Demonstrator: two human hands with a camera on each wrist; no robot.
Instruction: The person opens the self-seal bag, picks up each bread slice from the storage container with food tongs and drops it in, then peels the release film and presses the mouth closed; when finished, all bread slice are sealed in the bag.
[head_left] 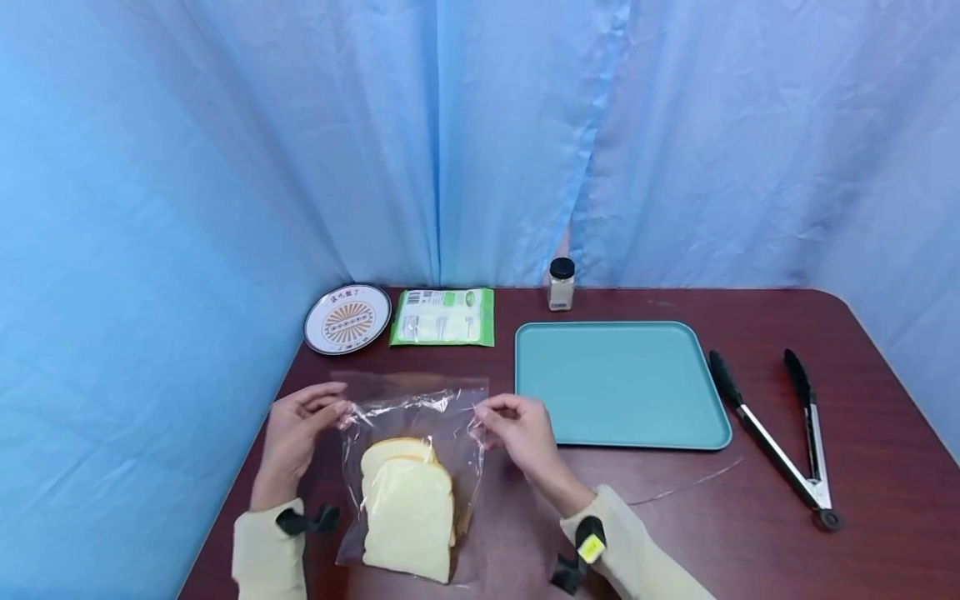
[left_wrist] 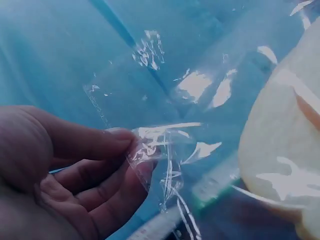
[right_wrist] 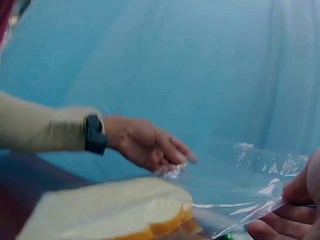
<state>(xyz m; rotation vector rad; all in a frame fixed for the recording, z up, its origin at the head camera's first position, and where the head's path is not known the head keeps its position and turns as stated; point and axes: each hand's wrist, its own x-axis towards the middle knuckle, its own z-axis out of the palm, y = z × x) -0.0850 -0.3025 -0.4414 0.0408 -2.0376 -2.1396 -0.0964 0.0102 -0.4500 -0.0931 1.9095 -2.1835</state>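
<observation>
A clear plastic bag (head_left: 408, 410) holds slices of white bread (head_left: 408, 517) with brown crusts, the slices overlapping near its bottom. My left hand (head_left: 296, 433) pinches the bag's left edge near the top, thumb against fingers, as the left wrist view shows up close. On the opposite edge, my right hand (head_left: 522, 433) pinches the film between thumb and fingers. The bag is stretched between both hands, its upper part creased and shiny. In the right wrist view the bread (right_wrist: 115, 207) lies inside the film, with the left hand (right_wrist: 150, 145) behind it.
A teal tray (head_left: 615, 383) lies right of the bag, with open tongs (head_left: 780, 450) beyond it. At the back stand a round patterned plate (head_left: 348, 320), a green-and-white packet (head_left: 442, 317) and a black-capped jar (head_left: 561, 285). A thin clear strip (head_left: 686, 483) lies before the tray.
</observation>
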